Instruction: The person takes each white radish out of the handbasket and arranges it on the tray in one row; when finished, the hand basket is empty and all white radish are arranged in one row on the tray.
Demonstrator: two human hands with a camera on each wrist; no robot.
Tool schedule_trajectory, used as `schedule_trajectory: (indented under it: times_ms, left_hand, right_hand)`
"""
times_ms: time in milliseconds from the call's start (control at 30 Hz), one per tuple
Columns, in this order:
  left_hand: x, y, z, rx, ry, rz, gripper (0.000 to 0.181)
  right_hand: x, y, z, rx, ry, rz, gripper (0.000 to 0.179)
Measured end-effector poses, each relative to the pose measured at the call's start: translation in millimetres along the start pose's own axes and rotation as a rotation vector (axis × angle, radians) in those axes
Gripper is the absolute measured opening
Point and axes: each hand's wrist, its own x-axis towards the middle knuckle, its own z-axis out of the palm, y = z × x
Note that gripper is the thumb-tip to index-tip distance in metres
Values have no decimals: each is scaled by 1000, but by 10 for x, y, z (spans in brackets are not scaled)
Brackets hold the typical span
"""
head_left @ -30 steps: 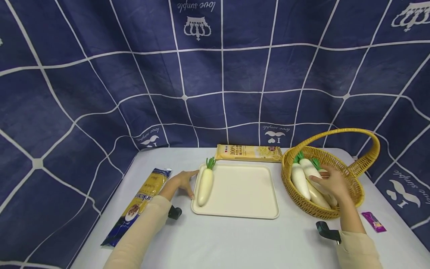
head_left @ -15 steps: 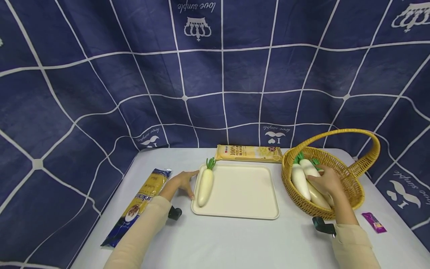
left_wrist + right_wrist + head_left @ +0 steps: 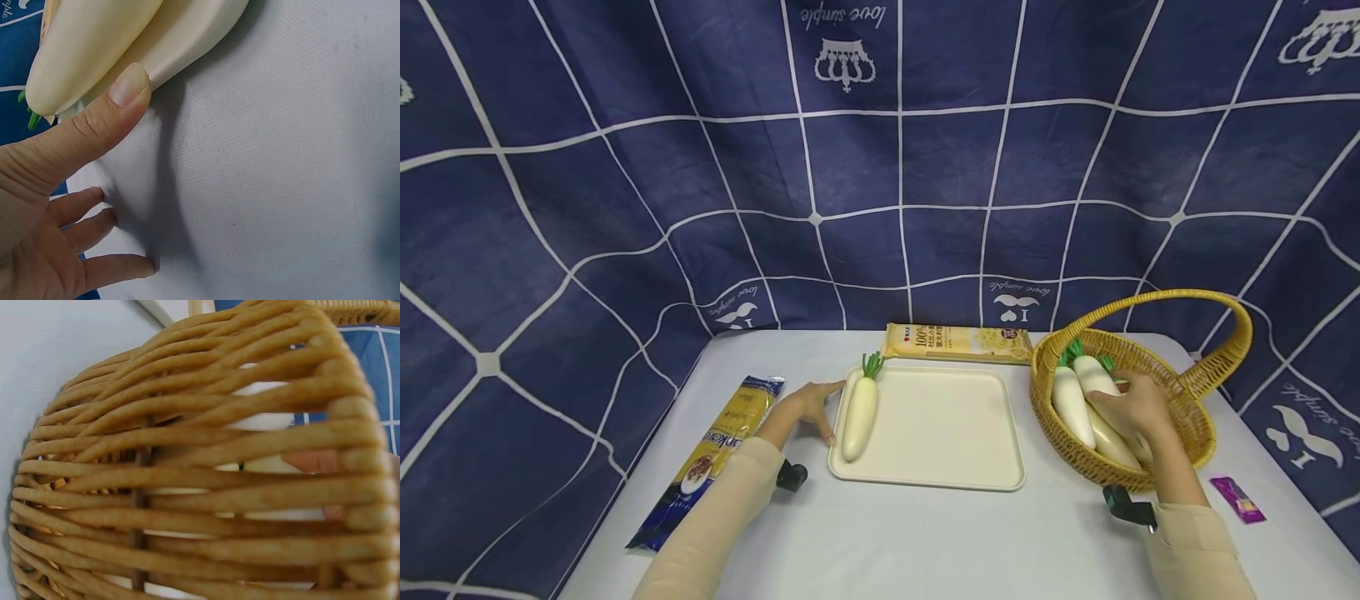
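Observation:
My left hand (image 3: 805, 408) rests at the left edge of a cream tray (image 3: 943, 429). Its thumb touches the rim in the left wrist view, with the other fingers spread below. On the tray's left side lies one white radish (image 3: 860, 417) with green leaves. My right hand (image 3: 1138, 410) reaches into a wicker basket (image 3: 1052, 442) and grips a radish (image 3: 1138, 448), mostly hidden beneath it. Several other radishes (image 3: 1072, 408) lie alongside. In the right wrist view the woven wall (image 3: 219, 487) hides most of the hand; bits of fingers (image 3: 310, 460) show through gaps.
A yellow pasta packet (image 3: 957, 342) lies behind the tray. Left of the left forearm is a long blue and gold packet (image 3: 715, 450). A small purple packet (image 3: 1237, 499) lies right of the basket, whose tall handle (image 3: 1157, 298) arches above it.
My right hand has shifted slightly left within the basket and settled lower over the radish, then stayed nearly still. The left hand has kept its place at the tray.

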Motion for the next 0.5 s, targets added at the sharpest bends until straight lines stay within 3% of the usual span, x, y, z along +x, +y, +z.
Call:
schedule_trajectory:
  times_ms: [100,233,400,500]
  left_hand:
    - [9,-5,2,2,4,3,116]
    - [17,-9,1,2,3,-3,116]
    - [23,-12,3,5,0,-2,116]
    - [25,-11,4,10,-1,-1,117]
  right_hand:
    - [-20,20,-14,43,40,-9,65]
    - [-51,27,-55,173,70,48,70]
    - [-84,98,-97,448,67,176,79]
    - [-107,167,-103,686,65,217,61]
